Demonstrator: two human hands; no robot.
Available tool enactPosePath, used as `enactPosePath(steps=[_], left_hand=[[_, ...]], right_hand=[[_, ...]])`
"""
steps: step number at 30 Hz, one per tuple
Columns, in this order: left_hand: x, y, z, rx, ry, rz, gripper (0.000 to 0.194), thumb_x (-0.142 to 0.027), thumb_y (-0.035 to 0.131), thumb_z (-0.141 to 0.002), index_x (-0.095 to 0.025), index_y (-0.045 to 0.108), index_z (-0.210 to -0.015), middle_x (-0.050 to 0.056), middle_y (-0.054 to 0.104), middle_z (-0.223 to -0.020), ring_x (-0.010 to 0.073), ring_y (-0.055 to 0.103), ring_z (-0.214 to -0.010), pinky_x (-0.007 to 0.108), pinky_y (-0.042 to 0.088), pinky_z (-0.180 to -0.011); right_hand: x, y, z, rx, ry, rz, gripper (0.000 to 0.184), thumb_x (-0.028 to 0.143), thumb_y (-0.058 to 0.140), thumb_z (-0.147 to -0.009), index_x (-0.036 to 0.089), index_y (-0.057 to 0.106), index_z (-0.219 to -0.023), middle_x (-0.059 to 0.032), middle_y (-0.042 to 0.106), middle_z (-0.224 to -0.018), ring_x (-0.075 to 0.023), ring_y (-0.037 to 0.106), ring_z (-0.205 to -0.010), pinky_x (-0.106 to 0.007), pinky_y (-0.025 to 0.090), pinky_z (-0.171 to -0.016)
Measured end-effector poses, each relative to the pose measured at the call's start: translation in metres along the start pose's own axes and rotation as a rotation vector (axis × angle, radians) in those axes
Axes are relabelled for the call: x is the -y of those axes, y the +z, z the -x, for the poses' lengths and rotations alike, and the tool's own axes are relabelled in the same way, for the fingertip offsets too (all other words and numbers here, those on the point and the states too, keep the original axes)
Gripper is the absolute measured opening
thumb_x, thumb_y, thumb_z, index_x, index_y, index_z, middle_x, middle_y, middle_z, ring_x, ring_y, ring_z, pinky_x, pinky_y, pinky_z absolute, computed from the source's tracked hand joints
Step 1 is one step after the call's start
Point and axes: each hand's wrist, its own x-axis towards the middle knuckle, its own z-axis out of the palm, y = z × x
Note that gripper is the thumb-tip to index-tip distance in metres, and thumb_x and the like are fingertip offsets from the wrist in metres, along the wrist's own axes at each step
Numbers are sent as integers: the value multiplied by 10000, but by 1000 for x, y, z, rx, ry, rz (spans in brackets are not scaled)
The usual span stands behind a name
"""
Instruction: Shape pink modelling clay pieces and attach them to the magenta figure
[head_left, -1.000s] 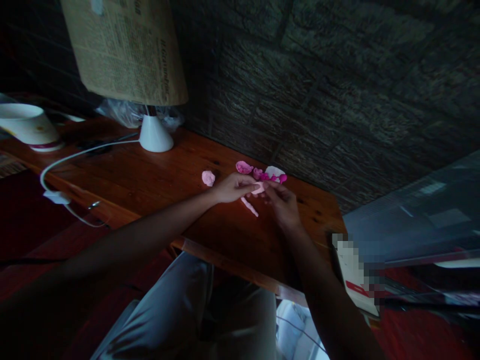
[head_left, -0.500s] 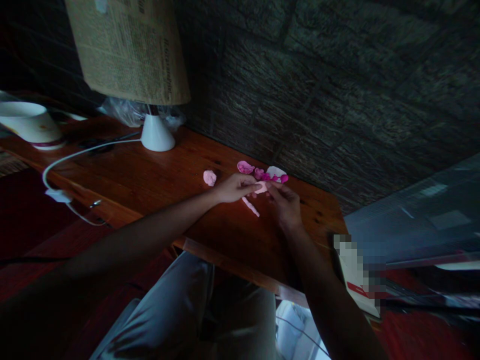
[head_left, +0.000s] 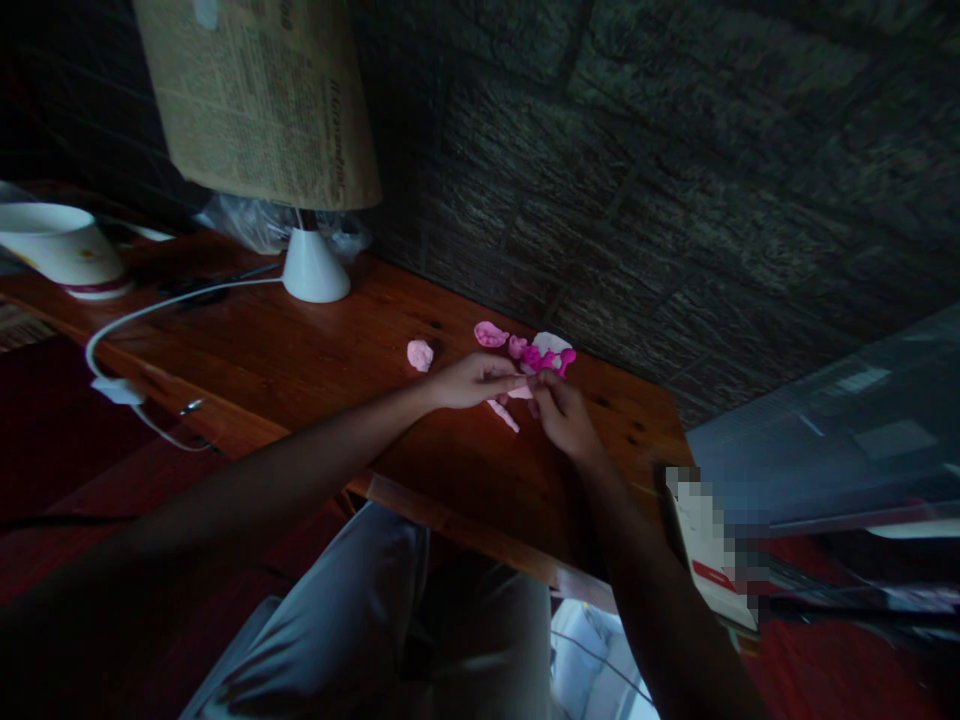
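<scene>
Between the fingertips of both hands is a light pink piece of modelling clay (head_left: 520, 392), thin and flattened. My left hand (head_left: 476, 381) pinches it from the left, thumb on top. My right hand (head_left: 562, 405) grips its right end with thumb and fingers. Just below the fingers a thin pink clay roll (head_left: 505, 416) lies on the wooden table (head_left: 450, 450). A round pink clay lump (head_left: 420, 355) rests left of my left hand. Behind the hands are a pink clay oval (head_left: 490, 334) with a bumpy inside and several darker magenta clay bits (head_left: 551, 358), partly hidden by my right hand.
A lamp with a white base (head_left: 316, 270) and newsprint shade (head_left: 262, 100) stands back left, its white cable (head_left: 150, 307) hanging over the front edge. A paper cup (head_left: 64, 250) is far left. A dark brick wall (head_left: 540, 180) rises behind the table. A pale box (head_left: 709, 550) is at right.
My right hand has shifted slightly left and turned, closing nearer to my left fingertips. The held clay now shows lower, beneath the fingers. The other clay pieces stay put.
</scene>
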Motion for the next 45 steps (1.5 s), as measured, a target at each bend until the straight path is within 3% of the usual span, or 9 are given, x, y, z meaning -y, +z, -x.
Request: enactPosePath(steps=[6,19,22,26,30,33,38,45], left_hand=[[-4,0,-1,9,-95,14,447,-575,666,-904,-151,601,-775,-40,567,-618,65,468,-518,209,352,-518],[-11,3,-1,7,-256,132,557,-654,671,-870,-136,608,-675,-1,560,-566,54,404,-454,206,248,-450],[-10,2,-1,10,-257,196,556,-665,673,-863,-132,617,-714,-5,548,-564,54,390,-446,208,225,-442],[-7,1,-1,-11,-249,190,496,-616,665,-898,-135,631,-782,-28,516,-560,51,361,-438,211,220,-447],[-5,-1,0,18,-112,71,481,-602,623,-930,-143,642,-787,-55,455,-546,63,363,-463,211,256,-468],[-4,-2,2,12,-38,-41,493,-613,594,-938,-146,646,-789,-59,455,-545,76,398,-494,210,301,-495],[-4,-1,2,-51,-60,-36,563,-689,581,-910,-158,605,-724,-72,406,-507,75,369,-473,214,292,-483],[-7,4,-1,-67,-140,103,659,-764,521,-897,-175,510,-604,-42,439,-495,64,339,-436,226,231,-446]], right_hand=[[0,7,1,39,28,5,673,857,449,-865,240,488,-600,35,448,-525,-128,420,-506,-305,363,-559],[5,12,1,-1,85,-117,703,911,466,-803,236,472,-607,46,428,-490,-103,355,-441,-282,299,-467],[6,13,0,-42,70,-111,707,908,455,-814,235,468,-598,37,445,-498,-106,380,-453,-281,322,-480],[7,14,1,1,40,-54,711,900,425,-837,228,519,-626,28,475,-527,-119,423,-486,-284,355,-508],[7,14,2,25,55,-36,749,924,364,-833,230,495,-585,22,463,-518,-124,428,-492,-290,369,-523],[8,13,3,56,57,-62,713,907,444,-819,229,510,-606,35,455,-531,-118,405,-492,-289,358,-522],[7,15,3,122,75,-127,640,828,499,-869,226,520,-652,58,416,-529,-104,368,-479,-281,335,-517],[10,13,3,72,64,-150,624,827,533,-849,234,493,-657,60,412,-537,-103,343,-472,-277,320,-495]])
